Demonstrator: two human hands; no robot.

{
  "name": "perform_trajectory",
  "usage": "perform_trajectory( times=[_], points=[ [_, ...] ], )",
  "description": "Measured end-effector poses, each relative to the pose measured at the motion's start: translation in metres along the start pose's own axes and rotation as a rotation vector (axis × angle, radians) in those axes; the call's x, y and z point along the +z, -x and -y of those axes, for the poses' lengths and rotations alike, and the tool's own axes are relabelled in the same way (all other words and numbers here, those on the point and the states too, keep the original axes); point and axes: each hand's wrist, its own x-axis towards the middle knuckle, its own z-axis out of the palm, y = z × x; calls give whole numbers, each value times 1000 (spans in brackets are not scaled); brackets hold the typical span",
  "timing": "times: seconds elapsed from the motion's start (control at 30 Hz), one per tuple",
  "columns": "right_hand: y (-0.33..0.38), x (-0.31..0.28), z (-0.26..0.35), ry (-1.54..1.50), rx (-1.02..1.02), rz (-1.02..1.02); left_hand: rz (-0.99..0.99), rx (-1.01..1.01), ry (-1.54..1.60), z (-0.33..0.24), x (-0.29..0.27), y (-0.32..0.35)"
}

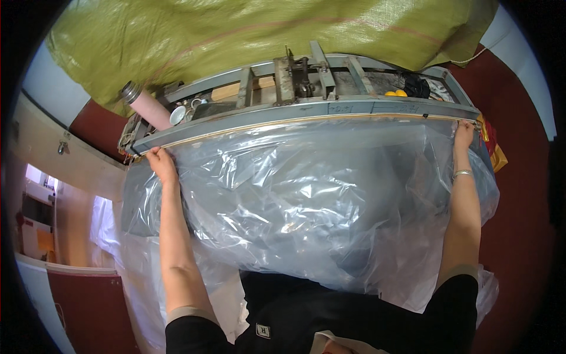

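Observation:
A wide sheet of clear plastic film (283, 194) lies crumpled and shiny in front of me, its far edge running along a long grey metal frame (253, 115). With arms stretched apart, I hold that edge near both ends. My left hand (162, 164) is closed on the film at the frame's left end, fingertips by a thin light-coloured strip (295, 122) along the bar. At the right end, my right hand (464, 135) pinches the film close to the bar. The fingertips of both hands are partly hidden.
A pink flask (148, 107) leans beside a white cup (177, 115) at the frame's left. Two yellow round things (396, 93) and a black object (416, 87) lie inside its right part. Behind hangs a yellow-green woven sheet (236, 35). An open doorway (59, 212) is at left.

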Motion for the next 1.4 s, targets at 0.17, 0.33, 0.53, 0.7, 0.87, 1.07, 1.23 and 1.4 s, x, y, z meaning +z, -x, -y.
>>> perform_trajectory(
  times=[0.17, 0.33, 0.53, 0.7, 0.87, 1.07, 1.23, 1.4],
  points=[
    [74, 65, 133, 165, -703, 10, 343, -40, 267, -36, -51, 9],
    [257, 137, 271, -13, -903, 865, 250, 9, 469, -101, -113, 46],
    [356, 159, 267, 14, -699, 1333, 174, 31, 372, -85, -172, 47],
    [308, 94, 200, 20, -455, 1221, 393, 26, -497, 0, -248, 58],
    [203, -23, 106, 293, -407, 895, 712, 227, -445, -24, -239, 199],
    [142, -95, 61, 417, -349, 767, 1149, 131, -24, -133, -177, 305],
    [128, -105, 51, 400, -420, 682, 1355, 27, 293, -135, -126, 353],
    [118, -118, 39, 382, -388, 631, 642, -563, 701, -135, -140, 299]
  ],
)
